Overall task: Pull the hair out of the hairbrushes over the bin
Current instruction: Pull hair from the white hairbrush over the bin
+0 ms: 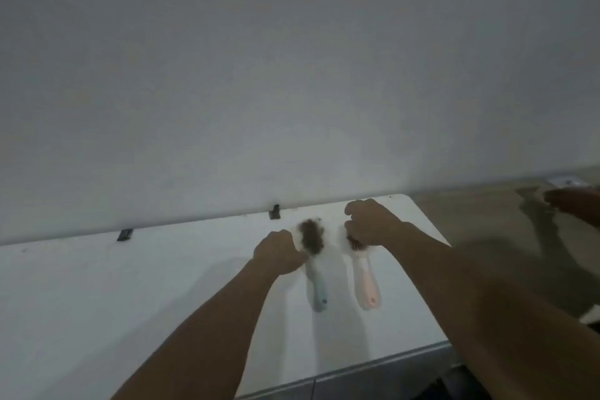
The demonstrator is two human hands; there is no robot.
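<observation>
Two hairbrushes lie side by side on a white table (162,286), handles toward me. The blue hairbrush (316,286) has a thick clump of brown hair (311,235) in its bristles. My left hand (279,252) is curled against the left side of its head and neck and grips it. The pink hairbrush (365,282) lies to the right. My right hand (370,224) is curled over its head and hides most of it; a little brown hair shows under the fingers. The frame is blurred. No bin is in sight.
A grey wall stands right behind the table, with two small black clips (274,212) (125,234) at the back edge. The table ends at the right over a tan floor (487,221). A blurred brown shape (574,204) sits at the far right.
</observation>
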